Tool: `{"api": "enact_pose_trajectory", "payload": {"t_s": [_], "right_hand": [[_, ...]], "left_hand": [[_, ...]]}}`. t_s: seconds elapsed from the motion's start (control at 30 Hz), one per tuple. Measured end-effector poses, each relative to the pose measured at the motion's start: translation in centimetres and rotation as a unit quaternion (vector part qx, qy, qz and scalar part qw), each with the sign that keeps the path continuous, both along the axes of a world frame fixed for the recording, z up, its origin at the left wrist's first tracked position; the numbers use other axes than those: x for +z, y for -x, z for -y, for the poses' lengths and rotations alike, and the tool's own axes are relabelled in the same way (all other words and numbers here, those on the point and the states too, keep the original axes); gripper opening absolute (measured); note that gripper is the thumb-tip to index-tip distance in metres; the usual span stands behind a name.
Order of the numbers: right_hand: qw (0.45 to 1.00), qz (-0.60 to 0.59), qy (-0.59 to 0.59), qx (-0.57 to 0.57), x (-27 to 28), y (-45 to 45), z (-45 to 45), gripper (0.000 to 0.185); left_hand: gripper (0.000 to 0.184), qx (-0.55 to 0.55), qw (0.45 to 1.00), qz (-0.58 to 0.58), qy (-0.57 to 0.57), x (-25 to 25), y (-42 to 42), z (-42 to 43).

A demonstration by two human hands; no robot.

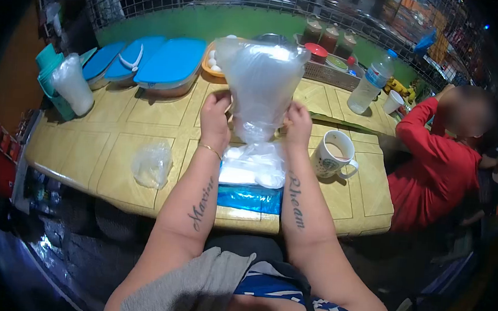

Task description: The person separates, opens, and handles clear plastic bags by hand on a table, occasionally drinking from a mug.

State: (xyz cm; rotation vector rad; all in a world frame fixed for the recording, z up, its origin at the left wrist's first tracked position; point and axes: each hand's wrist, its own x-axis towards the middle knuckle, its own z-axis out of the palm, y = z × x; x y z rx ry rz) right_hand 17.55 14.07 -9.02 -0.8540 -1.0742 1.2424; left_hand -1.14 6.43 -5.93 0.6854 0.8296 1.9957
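A large clear plastic bag (263, 82) stands upright and puffed out between my two hands, over the table. My left hand (215, 116) has its fingers closed at the bag's lower left side. On the lower right side my right hand (298, 123) pinches the plastic in the same way. Below the bag, between my forearms, lies a pile of white plastic bags (254, 166) on a shiny blue wrapper (250, 198). A crumpled clear bag (152, 164) rests to the left of my left forearm. Just right of my right hand is a mug (334, 155) with a light brown drink.
Blue-lidded containers (172, 62), a teal pitcher (51, 80) and an orange bowl of eggs (213, 68) line the back left. Behind on the right are a condiment basket (336, 74), a water bottle (372, 83) and a white cup (393, 103). A person in red (439, 161) sits at the right.
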Motion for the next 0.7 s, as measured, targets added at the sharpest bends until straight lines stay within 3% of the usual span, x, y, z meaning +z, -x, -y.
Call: {"api": "enact_pose_trajectory", "payload": {"t_s": [0.03,0.1,0.13,0.23,0.27,0.3,0.53,0.63,0.7], "right_hand": [[0.995,-0.081,-0.058,0.020,1.4,0.6,0.7,0.044],[0.954,-0.244,-0.169,0.054,4.7,1.9,2.9,0.056],[0.967,-0.177,-0.161,0.084,4.2,2.1,2.9,0.060],[0.979,-0.002,-0.140,0.151,3.4,2.1,3.6,0.068],[0.977,0.038,-0.137,0.161,3.5,1.8,3.8,0.069],[0.973,0.078,-0.135,0.170,3.6,1.6,4.1,0.069],[0.974,0.050,-0.093,0.199,1.6,1.1,3.1,0.058],[0.955,0.155,-0.253,-0.005,3.6,1.2,3.4,0.054],[0.953,0.114,-0.250,-0.125,7.3,0.8,6.0,0.048]], "left_hand": [[0.042,-0.008,0.998,0.010,-0.061,0.5,-0.3,0.3],[0.059,-0.051,0.991,-0.079,-0.100,1.5,-0.9,0.5],[0.068,-0.074,0.982,-0.124,-0.120,1.7,-0.9,0.4],[0.079,-0.065,0.943,-0.327,-0.005,0.8,-1.0,0.6],[0.077,-0.114,0.963,-0.245,-0.016,0.4,-0.7,0.3],[0.076,-0.128,0.958,-0.255,-0.004,0.6,-0.4,0.4],[0.069,-0.166,0.939,-0.298,0.050,1.1,0.4,1.3],[0.055,-0.086,0.953,-0.291,0.019,1.5,0.8,0.9],[0.045,-0.003,0.967,-0.250,-0.041,1.9,1.0,1.3]]}}
